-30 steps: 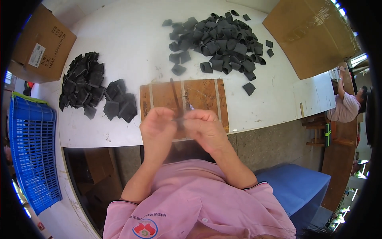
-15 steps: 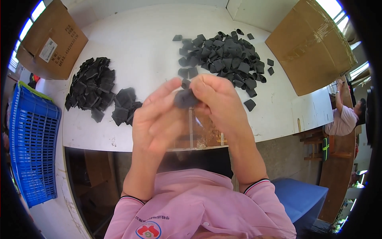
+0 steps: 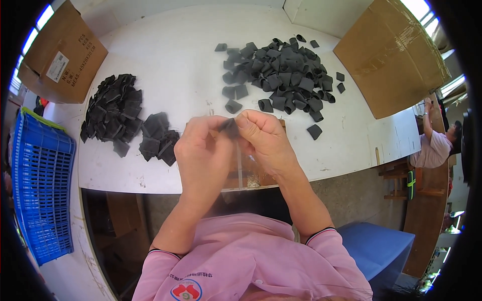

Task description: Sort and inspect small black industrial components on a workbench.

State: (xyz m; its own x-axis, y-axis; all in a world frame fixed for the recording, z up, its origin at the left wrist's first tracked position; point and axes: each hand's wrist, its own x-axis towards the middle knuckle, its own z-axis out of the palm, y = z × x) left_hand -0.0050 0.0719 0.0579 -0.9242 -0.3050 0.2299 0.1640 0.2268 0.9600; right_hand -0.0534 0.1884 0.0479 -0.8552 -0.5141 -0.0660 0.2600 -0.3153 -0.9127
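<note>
On the white worktop (image 3: 170, 65), a heap of flat black pieces (image 3: 113, 108) sits beside a smaller cluster (image 3: 159, 138). Next, the left hand (image 3: 203, 150) and right hand (image 3: 266, 143), each grip pinching, hold a small, matte, dark piece (image 3: 230, 128) between them, over a brown board (image 3: 249, 174). Rightward lie loose dark-grey tubes (image 3: 286, 70).

1. Brown cardboard box with a white label (image 3: 83, 55): positioned at the upper left of the flat white surface (image 3: 168, 60).
2. Brown cardboard box with clear tape (image 3: 386, 67): positioned at the upper right of the surface.
3. Blue plastic basket with slotted walls (image 3: 46, 186): located beside the surface, at left.
4. Smooth blue box-shaped object (image 3: 376, 243): located at lower right; material not determinable.
5. Co-worker in a pink shirt (image 3: 434, 149): located at far right, near brown wooden furniture (image 3: 433, 210).
</note>
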